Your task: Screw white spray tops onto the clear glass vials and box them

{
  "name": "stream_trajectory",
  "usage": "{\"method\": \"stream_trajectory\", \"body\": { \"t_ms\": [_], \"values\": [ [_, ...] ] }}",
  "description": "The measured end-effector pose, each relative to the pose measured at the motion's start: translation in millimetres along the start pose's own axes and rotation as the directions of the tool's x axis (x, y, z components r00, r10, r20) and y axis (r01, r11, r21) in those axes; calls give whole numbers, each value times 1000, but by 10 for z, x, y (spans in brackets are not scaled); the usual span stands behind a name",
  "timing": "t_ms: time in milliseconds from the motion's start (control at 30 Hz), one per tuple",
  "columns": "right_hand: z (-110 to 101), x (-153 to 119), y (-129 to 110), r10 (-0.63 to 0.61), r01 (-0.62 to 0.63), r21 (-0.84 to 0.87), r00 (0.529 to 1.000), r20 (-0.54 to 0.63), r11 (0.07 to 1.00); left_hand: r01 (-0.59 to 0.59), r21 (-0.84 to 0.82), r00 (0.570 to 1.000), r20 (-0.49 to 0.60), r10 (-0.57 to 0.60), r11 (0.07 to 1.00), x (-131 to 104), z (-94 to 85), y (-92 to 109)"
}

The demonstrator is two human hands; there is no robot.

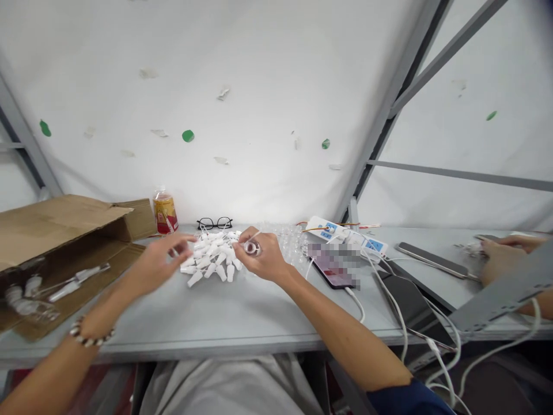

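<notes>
A heap of white plastic droppers or caps point(216, 256) with thin stems lies on the grey table. At the left edge of the heap is my left hand point(158, 262), its fingers apart and nothing visible in them. My right hand point(268, 256), just right of the heap, is closed around a small clear round piece point(252, 248) whose open end faces me. It looks like a small bottle or tube; its full shape is hidden by my fingers. Behind that hand stands a group of clear plastic or glass pieces point(291, 239).
An open cardboard box point(64, 230) on the left holds several white-and-clear pieces. A drink bottle point(165, 212) and glasses point(215, 223) sit at the back. Rightward are a phone point(332, 268), power strips point(326, 229), cables and a dark device point(415, 305). Another person's hand point(503, 259) works far right.
</notes>
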State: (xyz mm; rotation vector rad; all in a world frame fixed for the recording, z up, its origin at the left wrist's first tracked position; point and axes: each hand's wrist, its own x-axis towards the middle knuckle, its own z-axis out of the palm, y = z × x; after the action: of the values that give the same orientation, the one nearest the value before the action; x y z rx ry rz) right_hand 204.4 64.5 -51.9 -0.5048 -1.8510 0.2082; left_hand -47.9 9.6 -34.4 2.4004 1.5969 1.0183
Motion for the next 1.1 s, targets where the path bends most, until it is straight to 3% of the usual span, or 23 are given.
{"method": "stream_trajectory", "body": {
  "t_ms": [100, 200, 333, 667, 833, 1100],
  "values": [
    [26, -18, 17, -72, 73, -56, 997, 5, 996, 194, 80, 970, -162, -179, 978, 35, -251, -500],
    [18, -13, 44, -85, 85, -81, 996, -4, 993, 261, 153, 965, -79, -251, 953, 50, -311, -889],
    [24, -15, 51, -106, 105, -93, 994, -4, 990, 278, 171, 956, 43, -289, 945, 48, -237, -1128],
    [15, -19, 50, -98, 106, -149, 994, 56, 983, 212, 180, 974, 37, -223, 960, 13, -103, -1254],
    [17, -29, 26, -111, 120, -146, 992, 67, 982, 187, 206, 981, 4, -192, 960, 6, -40, -1179],
    [26, -43, 17, -126, 139, -154, 988, 93, 978, 169, 240, 986, -39, -165, 956, -52, -79, -1094]
  ]
}}
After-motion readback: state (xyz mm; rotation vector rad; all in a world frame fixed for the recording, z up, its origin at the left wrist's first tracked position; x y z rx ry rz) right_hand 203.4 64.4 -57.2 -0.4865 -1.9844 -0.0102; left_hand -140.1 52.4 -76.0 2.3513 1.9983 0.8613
